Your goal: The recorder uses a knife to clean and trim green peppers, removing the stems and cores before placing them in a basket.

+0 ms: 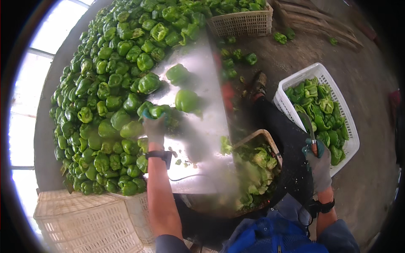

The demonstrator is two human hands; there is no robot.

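Observation:
My left hand (154,126), in a grey and green work glove, reaches to the edge of a big heap of green bell peppers (114,80). Its fingers are closed on a green bell pepper (157,111) there. A few loose peppers, one of them a round green pepper (187,100), lie just beyond it on the shiny metal table (206,67). My right hand (319,163), gloved alike, grips a knife (314,146) by its orange-brown handle. The curved blade points away from me, over the near side of a white plastic crate (352,134) that holds cut green peppers (325,107).
Between my legs sits a container (268,135) of pale green pepper scraps (258,168). Beige crates (84,219) stand at the lower left. At the far side are another pepper-filled crate (247,23), a wooden pallet (316,19) and stray peppers (280,38) on the floor.

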